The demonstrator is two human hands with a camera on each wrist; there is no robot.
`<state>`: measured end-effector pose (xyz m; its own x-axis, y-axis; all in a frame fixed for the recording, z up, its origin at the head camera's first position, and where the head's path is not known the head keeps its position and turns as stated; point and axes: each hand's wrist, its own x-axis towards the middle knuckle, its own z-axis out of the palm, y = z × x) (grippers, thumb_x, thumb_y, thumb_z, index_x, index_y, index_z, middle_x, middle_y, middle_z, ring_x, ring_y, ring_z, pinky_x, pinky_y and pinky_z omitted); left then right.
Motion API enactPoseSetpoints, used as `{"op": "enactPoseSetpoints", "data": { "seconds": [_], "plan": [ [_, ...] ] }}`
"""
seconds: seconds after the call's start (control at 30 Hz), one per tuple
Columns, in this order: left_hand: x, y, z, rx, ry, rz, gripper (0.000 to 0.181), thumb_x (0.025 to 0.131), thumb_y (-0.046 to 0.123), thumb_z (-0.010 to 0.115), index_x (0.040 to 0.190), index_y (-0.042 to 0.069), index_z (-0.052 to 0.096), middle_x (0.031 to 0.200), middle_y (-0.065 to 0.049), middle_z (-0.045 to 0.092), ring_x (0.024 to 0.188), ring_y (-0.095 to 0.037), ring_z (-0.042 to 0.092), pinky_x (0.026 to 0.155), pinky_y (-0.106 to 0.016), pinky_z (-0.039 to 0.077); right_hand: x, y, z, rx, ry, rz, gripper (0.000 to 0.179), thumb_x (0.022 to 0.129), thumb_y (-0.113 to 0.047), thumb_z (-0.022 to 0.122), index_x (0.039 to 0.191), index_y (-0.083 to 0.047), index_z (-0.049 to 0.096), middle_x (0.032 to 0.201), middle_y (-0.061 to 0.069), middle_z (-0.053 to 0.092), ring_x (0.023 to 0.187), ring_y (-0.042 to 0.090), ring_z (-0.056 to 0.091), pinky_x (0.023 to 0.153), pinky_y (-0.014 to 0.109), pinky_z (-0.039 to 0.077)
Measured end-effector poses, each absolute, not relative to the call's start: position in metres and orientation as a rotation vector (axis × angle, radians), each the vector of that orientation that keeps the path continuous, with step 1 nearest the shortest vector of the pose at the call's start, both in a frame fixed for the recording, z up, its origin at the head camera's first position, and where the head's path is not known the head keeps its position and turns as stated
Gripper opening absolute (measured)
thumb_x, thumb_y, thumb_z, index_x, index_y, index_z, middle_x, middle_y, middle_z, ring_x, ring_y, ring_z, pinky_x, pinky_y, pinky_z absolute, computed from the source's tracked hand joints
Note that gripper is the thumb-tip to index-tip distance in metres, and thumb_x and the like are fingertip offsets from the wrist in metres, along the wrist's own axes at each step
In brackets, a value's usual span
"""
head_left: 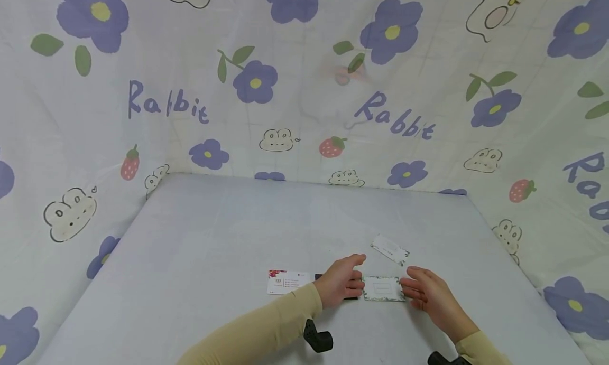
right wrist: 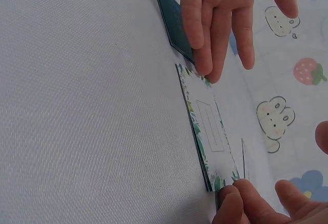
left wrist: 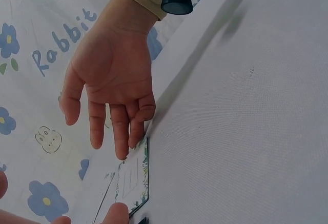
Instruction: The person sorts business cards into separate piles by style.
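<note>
A white card with a green leafy border lies flat between my two hands. My left hand is at its left end, fingers extended over a dark card that it mostly hides in the head view. At the opposite end is my right hand, its fingertips at the card's short edge. The right wrist view puts both sets of fingertips at or very near the leafy card's ends; firm contact cannot be made out. Neither hand grips anything.
Farther back lies a tilted white card with leafy corners. To the left is a white card with red flowers and print. All lie on a white-covered table, enclosed by a curtain with flowers and rabbits.
</note>
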<state>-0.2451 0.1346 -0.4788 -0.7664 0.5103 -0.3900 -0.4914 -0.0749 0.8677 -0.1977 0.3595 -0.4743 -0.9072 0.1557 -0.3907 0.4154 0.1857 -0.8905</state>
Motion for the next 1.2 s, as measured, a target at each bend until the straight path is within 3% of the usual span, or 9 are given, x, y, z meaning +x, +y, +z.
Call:
{"op": "enactPoseSetpoints", "data": {
  "seconds": [0.37,0.6,0.73,0.87,1.07,1.1,1.2],
  "plan": [
    [-0.247,0.127,-0.479,0.023,1.508,1.949,0.070,0.103,0.042,0.052,0.156,0.000,0.036,0.156,-0.037,0.036,0.141,-0.047,0.047,0.115,-0.052,0.044,-0.195,0.363,-0.471,0.586,2.219,-1.812,0.070,0.108,-0.042,0.042,0.157,0.004,0.021,0.142,0.024,0.056,0.096,0.003,0.064,0.080,0.027,0.052],
    [-0.257,0.097,-0.471,0.053,1.481,2.044,0.067,0.105,0.038,0.047,0.158,0.001,0.030,0.159,-0.034,0.034,0.144,-0.048,0.043,0.118,-0.053,0.041,-0.186,0.382,-0.471,0.636,2.194,-1.767,0.090,0.103,-0.058,0.045,0.161,0.002,0.012,0.160,0.028,0.035,0.106,0.002,0.062,0.086,0.026,0.051],
    [-0.261,0.071,-0.467,0.050,1.462,2.097,0.064,0.107,0.036,0.045,0.159,0.002,0.029,0.161,-0.031,0.033,0.148,-0.047,0.038,0.120,-0.053,0.037,-0.178,0.399,-0.470,0.669,2.137,-1.797,0.101,0.100,-0.064,0.049,0.161,0.003,0.004,0.163,0.028,0.030,0.103,0.001,0.062,0.086,0.025,0.052],
    [-0.265,0.047,-0.465,0.039,1.444,2.146,0.062,0.107,0.034,0.043,0.159,0.003,0.029,0.163,-0.030,0.030,0.150,-0.046,0.035,0.122,-0.053,0.034,-0.171,0.415,-0.469,0.721,2.074,-1.848,0.100,0.102,-0.060,0.048,0.162,0.002,-0.003,0.155,0.026,0.043,0.097,0.000,0.065,0.086,0.026,0.054],
    [-0.271,0.015,-0.467,-0.006,1.414,2.214,0.061,0.108,0.032,0.040,0.160,0.003,0.026,0.165,-0.029,0.026,0.151,-0.047,0.032,0.123,-0.053,0.031,-0.162,0.435,-0.468,0.747,2.003,-1.902,0.094,0.105,-0.057,0.040,0.162,-0.001,-0.009,0.147,0.025,0.049,0.096,0.002,0.067,0.087,0.027,0.055],
    [-0.271,0.010,-0.468,-0.016,1.407,2.226,0.061,0.108,0.032,0.040,0.160,0.003,0.026,0.165,-0.029,0.026,0.151,-0.046,0.032,0.123,-0.053,0.031,-0.161,0.438,-0.468,0.741,1.992,-1.912,0.093,0.105,-0.057,0.039,0.162,-0.002,-0.009,0.143,0.022,0.054,0.097,0.002,0.067,0.088,0.027,0.055],
    [-0.273,-0.002,-0.470,-0.046,1.386,2.254,0.061,0.108,0.033,0.040,0.160,0.004,0.025,0.166,-0.028,0.025,0.152,-0.045,0.031,0.123,-0.052,0.030,-0.156,0.446,-0.468,0.738,1.960,-1.940,0.087,0.107,-0.054,0.036,0.163,-0.005,-0.009,0.120,-0.001,0.065,0.096,0.001,0.067,0.089,0.027,0.055]
  ]
}}
